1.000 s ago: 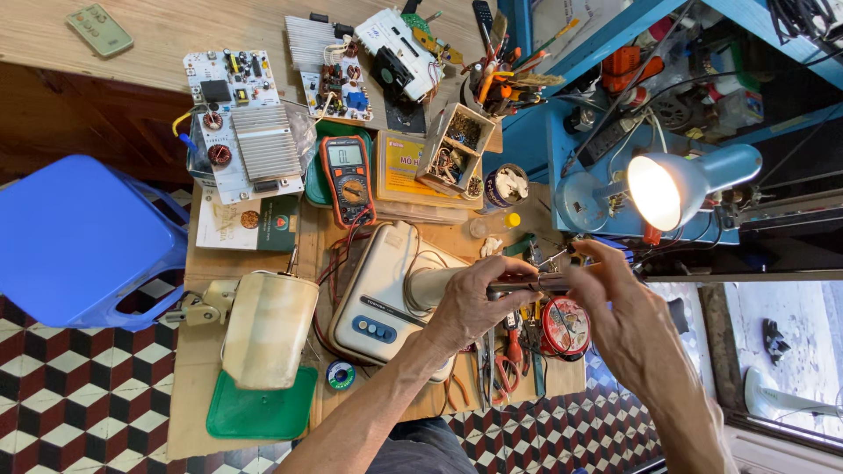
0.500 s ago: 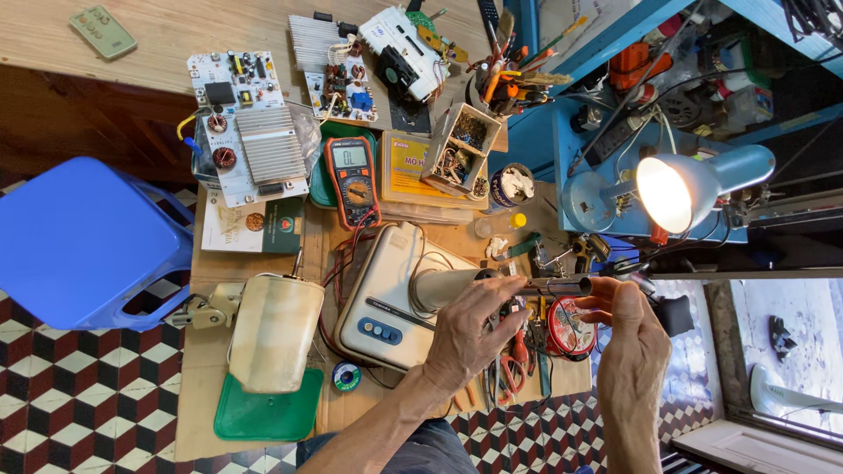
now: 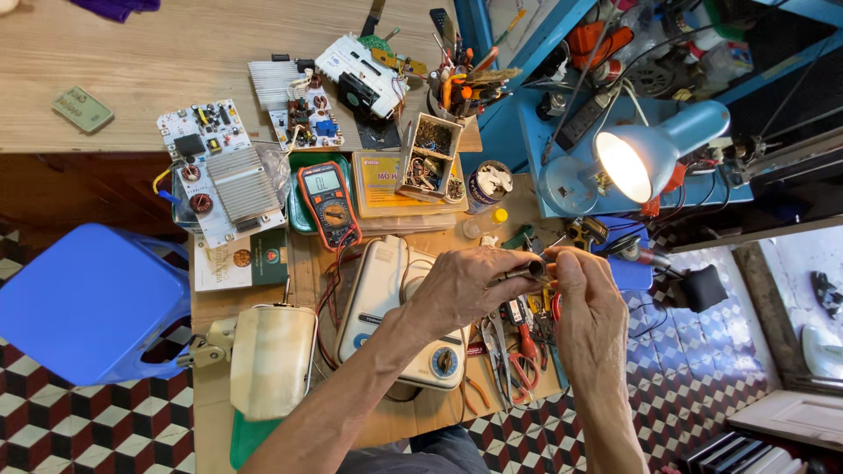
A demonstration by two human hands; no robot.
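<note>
Item in hand: a short dark metal cylinder, which we hold above the cluttered wooden workbench. Our left hand grips its near end; our right hand pinches the far tip. Step: close fitting work, steadiness likely needed. Beneath: a cream box-shaped appliance, red-handled pliers. Surround: lit blue desk lamp, chequered floor tiles.
</note>
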